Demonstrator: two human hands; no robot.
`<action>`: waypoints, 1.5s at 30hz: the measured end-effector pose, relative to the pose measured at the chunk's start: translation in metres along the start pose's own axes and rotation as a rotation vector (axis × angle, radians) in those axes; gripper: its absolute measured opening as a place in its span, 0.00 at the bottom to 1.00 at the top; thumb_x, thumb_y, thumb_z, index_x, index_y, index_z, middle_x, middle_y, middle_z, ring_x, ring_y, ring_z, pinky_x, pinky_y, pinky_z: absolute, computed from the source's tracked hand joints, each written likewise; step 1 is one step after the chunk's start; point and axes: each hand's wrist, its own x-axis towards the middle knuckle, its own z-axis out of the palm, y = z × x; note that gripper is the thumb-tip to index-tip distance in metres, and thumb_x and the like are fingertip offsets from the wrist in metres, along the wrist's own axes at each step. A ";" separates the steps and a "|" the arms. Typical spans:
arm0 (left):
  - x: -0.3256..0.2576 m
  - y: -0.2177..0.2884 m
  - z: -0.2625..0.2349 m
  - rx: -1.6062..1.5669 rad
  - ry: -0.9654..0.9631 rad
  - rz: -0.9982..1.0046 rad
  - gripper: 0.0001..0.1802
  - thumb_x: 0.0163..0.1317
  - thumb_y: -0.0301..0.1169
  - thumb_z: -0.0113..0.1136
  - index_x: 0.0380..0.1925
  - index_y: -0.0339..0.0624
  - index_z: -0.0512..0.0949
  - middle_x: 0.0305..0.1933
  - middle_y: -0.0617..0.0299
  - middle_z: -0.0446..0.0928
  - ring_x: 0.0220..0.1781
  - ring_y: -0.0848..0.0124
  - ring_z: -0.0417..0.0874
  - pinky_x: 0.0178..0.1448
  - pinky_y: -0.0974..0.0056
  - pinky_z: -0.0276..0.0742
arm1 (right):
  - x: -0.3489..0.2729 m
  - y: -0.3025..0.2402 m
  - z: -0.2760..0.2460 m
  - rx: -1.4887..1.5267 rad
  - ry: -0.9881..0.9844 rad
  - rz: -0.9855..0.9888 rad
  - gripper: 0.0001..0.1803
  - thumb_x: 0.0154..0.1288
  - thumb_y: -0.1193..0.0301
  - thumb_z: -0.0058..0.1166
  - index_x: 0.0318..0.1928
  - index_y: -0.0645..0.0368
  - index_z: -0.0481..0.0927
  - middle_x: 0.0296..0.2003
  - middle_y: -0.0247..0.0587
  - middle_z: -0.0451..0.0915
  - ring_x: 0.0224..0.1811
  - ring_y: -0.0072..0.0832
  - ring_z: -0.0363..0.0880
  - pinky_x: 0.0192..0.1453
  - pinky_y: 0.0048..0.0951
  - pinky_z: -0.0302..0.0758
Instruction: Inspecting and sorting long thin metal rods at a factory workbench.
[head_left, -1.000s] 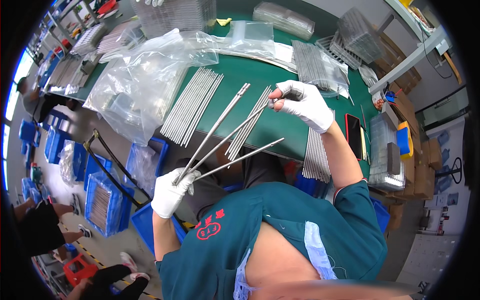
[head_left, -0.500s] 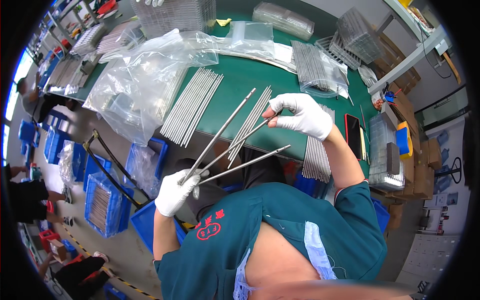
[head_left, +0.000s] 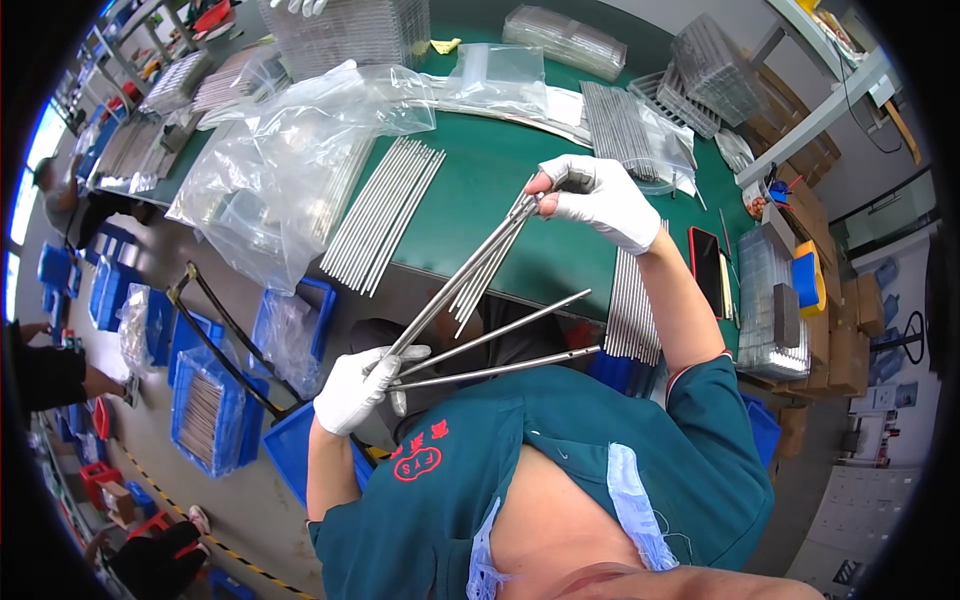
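My left hand (head_left: 355, 388), in a white glove, is closed around the lower ends of several thin metal rods, which fan out from it. Two of these, a middle rod (head_left: 500, 330) and a lower rod (head_left: 510, 370), point right with free ends. Up to my right hand (head_left: 605, 200) runs a steeper rod (head_left: 450, 275); thumb and forefinger, bare at the tips, pinch its upper end. Whether a second rod is in that pinch I cannot tell. Behind it, a small bunch of rods (head_left: 492, 272) lies over the table's near edge, partly hidden.
Rows of rods lie left (head_left: 385, 215) and right (head_left: 632, 310) on the green table (head_left: 480, 165). Plastic bags (head_left: 290, 150), a bagged rod bundle (head_left: 620, 125), a red-edged phone (head_left: 706, 270) and clear racks (head_left: 715, 70) surround them. Blue crates (head_left: 215, 410) and people stand left.
My right hand has shifted up and slightly left, from the middle rod's end to the steeper rod's end. The middle and lower rods have swung downward, their ends now free.
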 end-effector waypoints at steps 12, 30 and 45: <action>0.001 0.005 0.000 0.002 0.033 -0.068 0.20 0.63 0.43 0.46 0.41 0.38 0.77 0.15 0.65 0.73 0.16 0.83 0.62 0.21 0.76 0.55 | -0.006 -0.001 -0.005 -0.120 -0.139 0.030 0.11 0.50 0.73 0.60 0.35 0.63 0.78 0.32 0.35 0.78 0.35 0.18 0.75 0.41 0.21 0.72; -0.001 0.013 0.000 0.047 -0.043 -0.117 0.17 0.63 0.37 0.46 0.33 0.32 0.77 0.16 0.60 0.75 0.19 0.76 0.75 0.25 0.73 0.65 | -0.006 -0.010 -0.003 0.049 -0.054 0.024 0.10 0.48 0.77 0.60 0.34 0.64 0.78 0.30 0.35 0.77 0.33 0.18 0.74 0.40 0.19 0.71; 0.001 0.006 -0.011 0.023 -0.188 -0.180 0.18 0.62 0.40 0.45 0.33 0.36 0.78 0.13 0.63 0.73 0.14 0.82 0.61 0.18 0.75 0.54 | -0.016 -0.007 -0.004 -0.246 -0.175 -0.073 0.09 0.47 0.75 0.61 0.31 0.63 0.78 0.28 0.35 0.78 0.33 0.20 0.75 0.39 0.22 0.71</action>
